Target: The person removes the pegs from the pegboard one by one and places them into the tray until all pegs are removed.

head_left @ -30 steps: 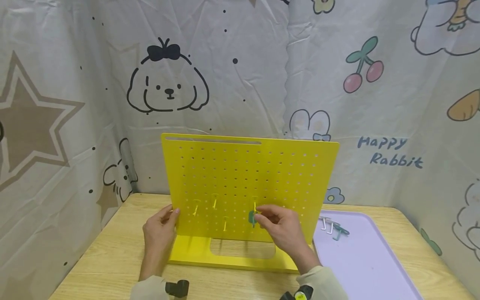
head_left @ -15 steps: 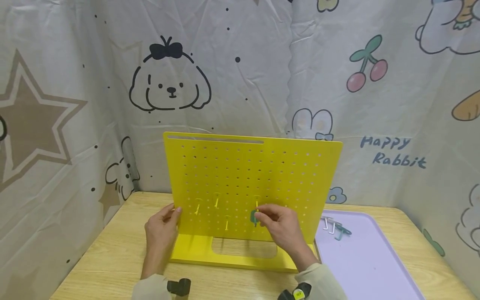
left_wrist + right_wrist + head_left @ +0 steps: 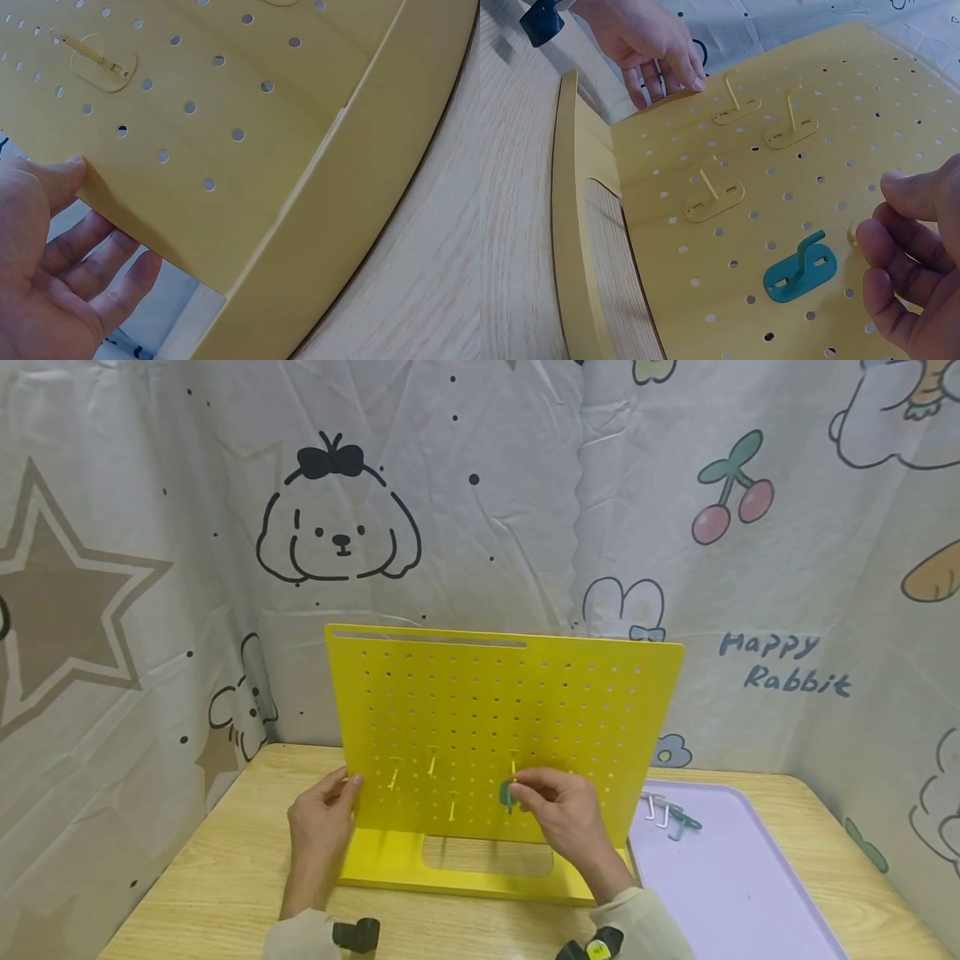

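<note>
Left hand (image 3: 322, 814) clamps fingers on the board (image 3: 463, 740), left edge; right hand (image 3: 567, 817) pinches a yellow hook (image 3: 513, 763) mounted there.
The right wrist view shows the nearby green hook (image 3: 801, 274) whole; only the head view includes the tray (image 3: 738, 868), right.

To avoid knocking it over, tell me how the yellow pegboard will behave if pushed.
The yellow pegboard should stay stiff, standing without visible sag. Pushed away near the top, it might tip, as its base shows only in front.
</note>
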{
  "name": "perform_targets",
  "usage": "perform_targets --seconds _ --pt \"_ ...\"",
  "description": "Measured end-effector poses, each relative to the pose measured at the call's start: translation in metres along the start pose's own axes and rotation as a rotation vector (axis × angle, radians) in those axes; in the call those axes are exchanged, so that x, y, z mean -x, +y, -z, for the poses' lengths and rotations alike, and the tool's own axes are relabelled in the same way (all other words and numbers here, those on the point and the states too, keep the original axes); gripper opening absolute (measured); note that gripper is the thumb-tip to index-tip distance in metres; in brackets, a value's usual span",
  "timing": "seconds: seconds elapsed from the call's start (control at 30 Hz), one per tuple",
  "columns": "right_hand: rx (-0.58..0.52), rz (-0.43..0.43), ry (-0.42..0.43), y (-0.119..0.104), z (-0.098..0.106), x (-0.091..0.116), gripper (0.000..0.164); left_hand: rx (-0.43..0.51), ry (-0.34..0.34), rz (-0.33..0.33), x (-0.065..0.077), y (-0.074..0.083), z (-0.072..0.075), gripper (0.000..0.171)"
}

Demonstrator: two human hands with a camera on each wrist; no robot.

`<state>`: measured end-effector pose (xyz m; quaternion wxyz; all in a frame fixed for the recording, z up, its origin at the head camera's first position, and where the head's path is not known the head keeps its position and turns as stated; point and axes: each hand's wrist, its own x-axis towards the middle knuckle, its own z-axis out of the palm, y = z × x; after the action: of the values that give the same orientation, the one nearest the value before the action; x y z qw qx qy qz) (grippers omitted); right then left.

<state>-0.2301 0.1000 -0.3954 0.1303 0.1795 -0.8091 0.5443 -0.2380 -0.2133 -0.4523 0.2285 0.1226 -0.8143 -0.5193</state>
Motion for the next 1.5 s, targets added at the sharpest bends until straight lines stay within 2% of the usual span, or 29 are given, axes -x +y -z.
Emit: perform_targets --seconds 0.23,0.5,0.67,0.83,1.0,1.13,1.3,1.5 --pt "-0.001 -0.010 0.010 0.000 0.011 0.008 0.009 -0.016 -0.006 0.025 0.001 0.000 -0.001 0.042" --pt "0.021 -0.024 0.044 -0.001 0.034 0.022 0.011 -0.015 0.000 0.028 0.000 -0.001 -0.001 0.043" --pt "0.055 0.072 0.099 0.002 0.051 0.033 0.010 -0.023 -0.004 0.030 0.001 -0.002 0.000 0.045" --pt "0.155 0.169 0.146 0.006 0.071 0.042 0.009 -0.037 0.004 0.017 0.001 -0.002 0.000 0.043" --pt "0.259 0.254 0.190 0.012 0.091 0.049 0.017 -0.046 0.013 0.001 0.000 -0.002 0.000 0.039" --pt "0.294 0.296 0.228 0.016 0.107 0.055 0.024 -0.042 0.010 0.003 0.000 -0.002 0.000 0.041" --pt "0.316 0.259 0.273 0.024 0.125 0.063 0.023 -0.037 0.005 0.003 0.000 -0.002 0.000 0.043" --pt "0.372 0.134 0.293 0.036 0.143 0.070 0.019 -0.041 -0.005 0.004 -0.001 -0.001 0.000 0.045"
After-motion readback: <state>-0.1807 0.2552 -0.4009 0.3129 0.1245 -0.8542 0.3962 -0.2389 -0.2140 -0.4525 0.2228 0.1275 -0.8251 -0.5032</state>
